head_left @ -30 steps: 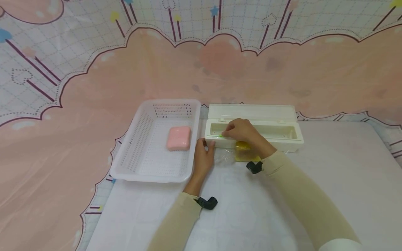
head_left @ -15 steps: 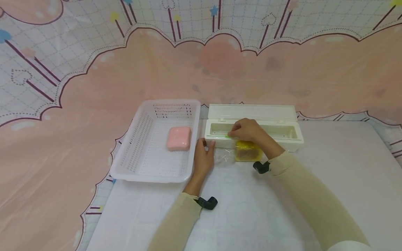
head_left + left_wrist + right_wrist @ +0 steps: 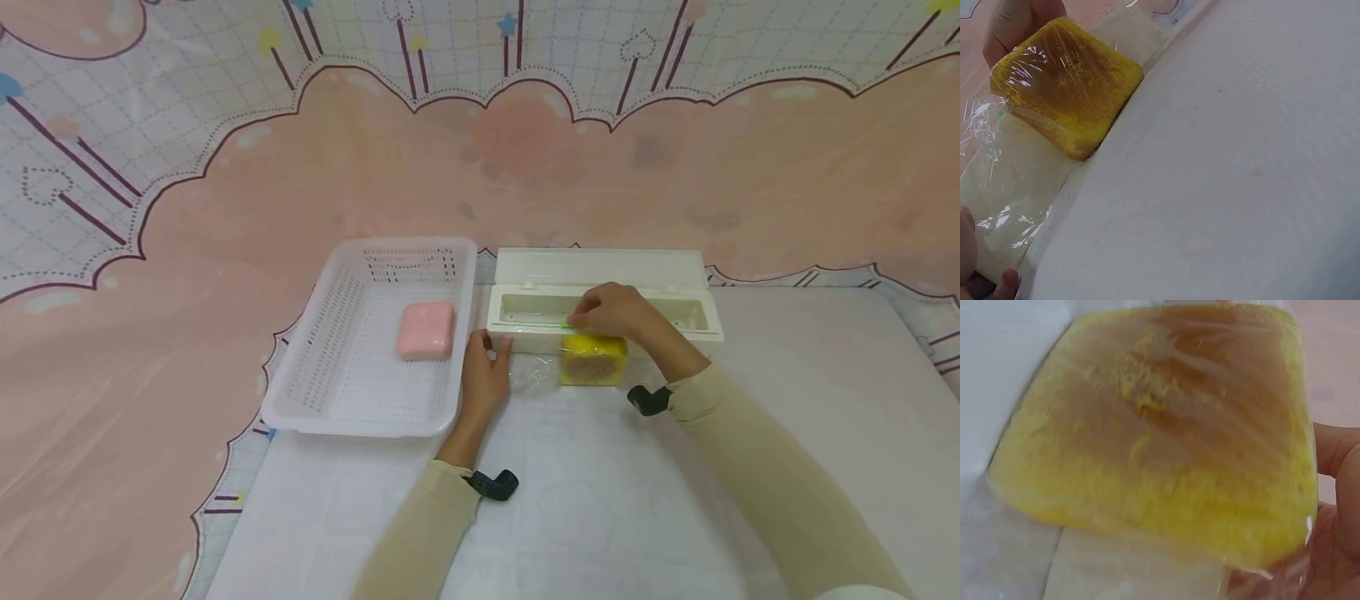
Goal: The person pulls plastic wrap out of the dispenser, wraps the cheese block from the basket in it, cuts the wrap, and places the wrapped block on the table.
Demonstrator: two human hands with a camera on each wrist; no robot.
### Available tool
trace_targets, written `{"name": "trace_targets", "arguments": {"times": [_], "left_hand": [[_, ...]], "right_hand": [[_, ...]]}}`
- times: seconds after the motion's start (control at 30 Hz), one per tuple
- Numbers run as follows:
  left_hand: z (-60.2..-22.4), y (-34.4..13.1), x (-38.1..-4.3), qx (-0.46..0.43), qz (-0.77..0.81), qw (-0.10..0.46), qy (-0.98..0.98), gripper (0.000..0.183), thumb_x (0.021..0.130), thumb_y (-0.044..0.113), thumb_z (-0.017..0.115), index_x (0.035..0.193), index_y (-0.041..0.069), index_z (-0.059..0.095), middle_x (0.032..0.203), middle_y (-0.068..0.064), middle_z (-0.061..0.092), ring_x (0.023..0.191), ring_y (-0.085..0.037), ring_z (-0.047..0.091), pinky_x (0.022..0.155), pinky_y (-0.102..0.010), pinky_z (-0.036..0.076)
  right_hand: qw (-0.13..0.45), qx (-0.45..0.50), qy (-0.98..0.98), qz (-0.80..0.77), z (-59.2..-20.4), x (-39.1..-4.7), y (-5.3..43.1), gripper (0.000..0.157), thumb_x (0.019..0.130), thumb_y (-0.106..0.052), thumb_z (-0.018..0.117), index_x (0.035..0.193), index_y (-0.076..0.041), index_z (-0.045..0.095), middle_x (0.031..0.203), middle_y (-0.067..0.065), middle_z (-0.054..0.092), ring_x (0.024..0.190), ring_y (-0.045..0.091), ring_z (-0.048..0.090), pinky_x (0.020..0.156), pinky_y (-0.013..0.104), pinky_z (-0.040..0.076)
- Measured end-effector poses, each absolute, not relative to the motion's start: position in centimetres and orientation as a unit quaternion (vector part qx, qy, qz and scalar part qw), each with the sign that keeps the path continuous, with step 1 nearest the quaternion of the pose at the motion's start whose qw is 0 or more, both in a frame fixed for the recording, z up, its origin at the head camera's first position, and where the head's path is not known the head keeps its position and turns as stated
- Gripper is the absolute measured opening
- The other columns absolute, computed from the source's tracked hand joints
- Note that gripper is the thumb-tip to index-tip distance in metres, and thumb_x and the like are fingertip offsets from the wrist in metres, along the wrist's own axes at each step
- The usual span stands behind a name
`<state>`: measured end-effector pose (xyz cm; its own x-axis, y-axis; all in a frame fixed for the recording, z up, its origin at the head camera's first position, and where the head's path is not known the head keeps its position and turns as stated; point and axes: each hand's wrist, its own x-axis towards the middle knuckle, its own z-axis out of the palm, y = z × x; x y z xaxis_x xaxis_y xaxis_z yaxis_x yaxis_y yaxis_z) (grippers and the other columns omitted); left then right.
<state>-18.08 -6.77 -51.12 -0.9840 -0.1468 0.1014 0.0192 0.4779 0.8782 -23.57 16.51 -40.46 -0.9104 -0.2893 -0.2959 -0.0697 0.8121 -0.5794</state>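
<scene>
A white cling film box (image 3: 600,268) lies with its lid raised in the head view. My left hand (image 3: 486,377) grips its left end, thumb on the front wall. At the front rim, my right hand (image 3: 617,312) pinches a small green slide cutter (image 3: 566,326), largely covered by the fingers. Clear cling film (image 3: 1013,187) hangs down over the front wall. A yellow, brown-faced, bread-like square (image 3: 594,361) is covered by film and stands against the box front. It fills much of the right wrist view, where the square (image 3: 1147,444) hides most of the right hand (image 3: 1338,506).
To the left stands a white perforated basket (image 3: 360,431) with a pink rounded case (image 3: 426,331) in it. A white cloth (image 3: 570,500) covers the table. Behind rises a patterned pink curtain (image 3: 420,183).
My right hand has slid rightward along the front rim with the green slide cutter, uncovering more of the yellow square. The left hand stays in place at the box end.
</scene>
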Motion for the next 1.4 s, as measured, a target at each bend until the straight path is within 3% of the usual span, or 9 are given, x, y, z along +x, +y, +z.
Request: {"name": "trace_targets", "arguments": {"times": [0.37,0.87,1.4], "left_hand": [[-51.2,-6.8,-18.2,0.038,-0.512,0.085,-0.854,0.039,0.106,0.033,0.056,0.128,0.001,0.052,0.127,-0.020,0.062,0.113,-0.030,0.059,0.097,-0.045,0.048],[-51.0,-6.7,-18.1,0.043,-0.515,0.081,-0.852,0.038,0.106,0.032,0.056,0.127,0.001,0.052,0.125,-0.021,0.063,0.110,-0.030,0.060,0.095,-0.045,0.049],[-51.0,-6.7,-18.1,0.044,-0.519,0.079,-0.850,0.037,0.105,0.031,0.056,0.127,0.001,0.052,0.126,-0.020,0.062,0.113,-0.029,0.060,0.095,-0.044,0.049]], "right_hand": [[0.190,-0.085,0.935,-0.288,-40.3,-23.2,18.6,0.037,0.096,-0.040,0.067,0.112,-0.008,0.073,0.114,0.014,0.071,0.106,0.033,0.059,0.090,0.046,0.052],[0.204,-0.057,0.936,-0.281,-40.4,-22.8,20.3,0.045,0.096,-0.044,0.066,0.120,-0.006,0.069,0.121,0.017,0.068,0.111,0.036,0.058,0.092,0.050,0.053],[0.203,-0.061,0.934,-0.288,-40.0,-22.6,20.8,0.041,0.097,-0.040,0.066,0.117,-0.006,0.070,0.120,0.018,0.068,0.112,0.037,0.058,0.093,0.052,0.052]]}}
